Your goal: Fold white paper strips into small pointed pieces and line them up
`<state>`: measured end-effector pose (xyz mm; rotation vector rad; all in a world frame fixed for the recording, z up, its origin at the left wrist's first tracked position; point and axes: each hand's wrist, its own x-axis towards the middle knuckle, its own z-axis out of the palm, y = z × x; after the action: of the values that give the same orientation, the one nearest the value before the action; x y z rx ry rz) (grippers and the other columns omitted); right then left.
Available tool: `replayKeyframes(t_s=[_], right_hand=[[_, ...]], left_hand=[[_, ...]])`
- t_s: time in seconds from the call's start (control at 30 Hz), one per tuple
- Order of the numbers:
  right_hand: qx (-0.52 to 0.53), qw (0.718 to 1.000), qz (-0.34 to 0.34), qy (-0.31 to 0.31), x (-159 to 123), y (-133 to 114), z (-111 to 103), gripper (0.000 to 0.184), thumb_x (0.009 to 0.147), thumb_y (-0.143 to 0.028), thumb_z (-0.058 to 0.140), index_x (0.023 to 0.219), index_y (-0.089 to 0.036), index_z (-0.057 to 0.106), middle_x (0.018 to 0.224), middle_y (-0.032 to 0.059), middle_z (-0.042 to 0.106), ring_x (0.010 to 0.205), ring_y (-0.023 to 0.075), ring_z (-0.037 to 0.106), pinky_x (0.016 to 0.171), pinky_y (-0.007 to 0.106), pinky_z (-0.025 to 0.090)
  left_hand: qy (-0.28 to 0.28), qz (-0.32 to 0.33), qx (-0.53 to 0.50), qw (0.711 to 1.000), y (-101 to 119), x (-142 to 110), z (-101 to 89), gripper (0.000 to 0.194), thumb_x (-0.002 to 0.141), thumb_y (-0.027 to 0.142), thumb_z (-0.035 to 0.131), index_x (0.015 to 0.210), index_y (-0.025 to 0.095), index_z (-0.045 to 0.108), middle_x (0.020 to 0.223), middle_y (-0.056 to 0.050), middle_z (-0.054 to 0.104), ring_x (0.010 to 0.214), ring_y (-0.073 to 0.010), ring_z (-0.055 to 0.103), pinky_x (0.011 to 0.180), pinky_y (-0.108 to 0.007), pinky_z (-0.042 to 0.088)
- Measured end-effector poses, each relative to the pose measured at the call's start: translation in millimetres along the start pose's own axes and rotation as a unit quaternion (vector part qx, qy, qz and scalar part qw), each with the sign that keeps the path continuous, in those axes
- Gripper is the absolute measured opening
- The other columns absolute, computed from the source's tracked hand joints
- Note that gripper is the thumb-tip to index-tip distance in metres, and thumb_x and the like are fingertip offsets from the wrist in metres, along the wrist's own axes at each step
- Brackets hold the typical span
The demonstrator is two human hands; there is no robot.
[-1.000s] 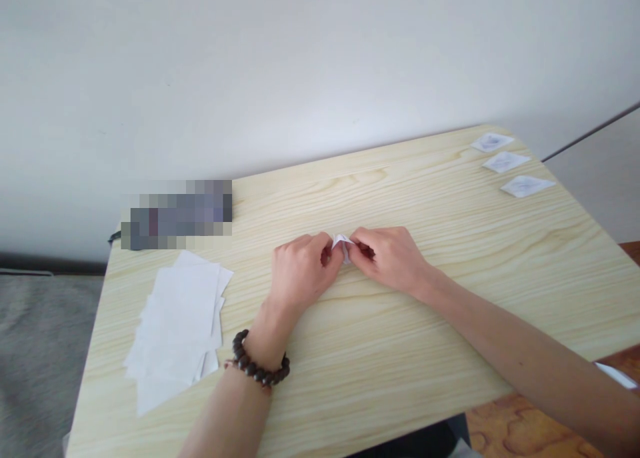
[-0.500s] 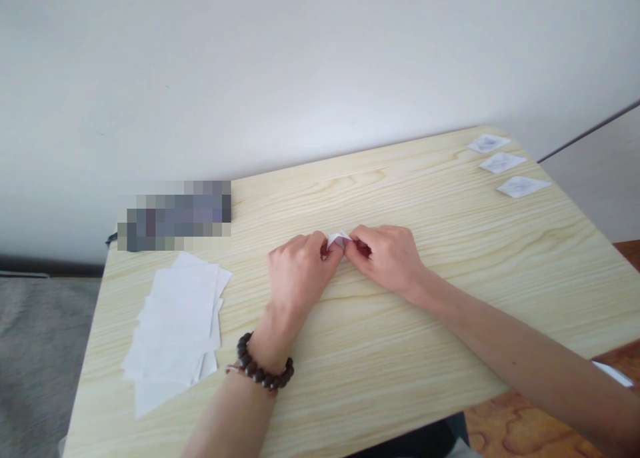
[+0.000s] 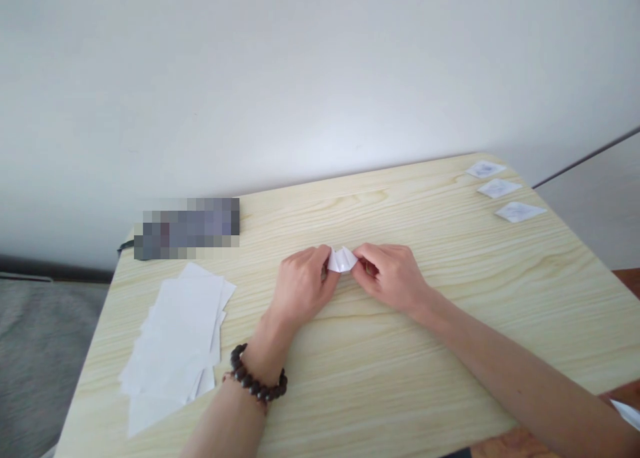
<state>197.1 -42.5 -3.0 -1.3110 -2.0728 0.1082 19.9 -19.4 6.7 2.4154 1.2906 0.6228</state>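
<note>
A small folded white paper piece (image 3: 343, 260) sits between my two hands near the middle of the light wooden table (image 3: 450, 325). My left hand (image 3: 301, 286), with a dark bead bracelet on its wrist, pinches the piece's left side with curled fingers. My right hand (image 3: 390, 276) pinches its right side the same way. Both hands rest low on the tabletop, and part of the paper is hidden by the fingertips.
A loose stack of white paper sheets (image 3: 175, 338) lies at the table's left. Three small folded paper shapes (image 3: 500, 189) lie in a row at the far right corner. A blurred-out object (image 3: 187, 228) sits at the back left, by the white wall.
The folded piece shows more between my fingers now, spread wider than before. The view has tipped up a little, so the table sits lower in the picture.
</note>
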Motion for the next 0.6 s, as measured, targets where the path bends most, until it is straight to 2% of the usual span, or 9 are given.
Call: replayKeyframes(t_s=[0.07, 0.17, 0.33, 0.47, 0.6], right_hand=[[0.027, 1.0, 0.008, 0.012, 0.5, 0.3, 0.6, 0.006, 0.083, -0.016, 0.052, 0.081, -0.019, 0.058, 0.059, -0.0037, 0.063, 0.045, 0.0093, 0.054, 0.05, 0.021, 0.037], [0.069, 0.997, -0.006, 0.025, 0.7, 1.8, 1.7, 0.016, 0.084, -0.014, 0.053, 0.098, -0.019, 0.057, 0.074, -0.0012, 0.07, 0.051, 0.0081, 0.06, 0.052, 0.019, 0.043], [0.07, 0.992, -0.084, 0.07, -0.2, 7.1, -0.3, 0.021, 0.086, -0.009, 0.052, 0.1, -0.022, 0.061, 0.079, 0.0005, 0.072, 0.062, 0.0102, 0.066, 0.06, 0.02, 0.049], [0.056, 0.985, -0.123, 0.112, -0.1, 11.3, -5.9, 0.023, 0.086, -0.007, 0.057, 0.102, -0.022, 0.064, 0.084, 0.0009, 0.075, 0.071, 0.0112, 0.07, 0.063, 0.02, 0.051], [0.029, 0.977, -0.169, 0.129, 0.5, 12.1, -9.9, 0.019, 0.085, -0.009, 0.062, 0.101, -0.02, 0.066, 0.086, 0.0021, 0.075, 0.074, 0.0116, 0.07, 0.069, 0.02, 0.053]], left_hand=[[-0.02, 0.022, 0.022, 0.999, 0.2, -0.4, -1.7, 0.019, 0.09, 0.022, 0.04, 0.075, 0.017, 0.05, 0.064, -0.002, 0.055, 0.057, -0.0155, 0.048, 0.057, -0.026, 0.031], [-0.026, 0.022, 0.028, 0.999, 1.7, -1.7, -2.3, 0.021, 0.093, 0.023, 0.037, 0.083, 0.016, 0.054, 0.07, -0.005, 0.059, 0.063, -0.0179, 0.052, 0.06, -0.028, 0.034], [-0.047, -0.024, -0.119, 0.991, 2.1, -3.7, -4.7, 0.017, 0.091, 0.024, 0.044, 0.09, 0.015, 0.058, 0.075, -0.003, 0.062, 0.066, -0.0149, 0.053, 0.063, -0.025, 0.038], [-0.119, -0.036, -0.281, 0.952, 0.9, -2.2, -17.3, 0.022, 0.09, 0.03, 0.05, 0.097, 0.015, 0.062, 0.075, -0.001, 0.063, 0.064, -0.0129, 0.052, 0.059, -0.022, 0.038], [-0.142, -0.041, -0.424, 0.893, 0.2, -0.1, -24.5, 0.035, 0.091, 0.042, 0.049, 0.094, 0.013, 0.067, 0.083, -0.004, 0.065, 0.075, -0.015, 0.056, 0.069, -0.024, 0.043]])
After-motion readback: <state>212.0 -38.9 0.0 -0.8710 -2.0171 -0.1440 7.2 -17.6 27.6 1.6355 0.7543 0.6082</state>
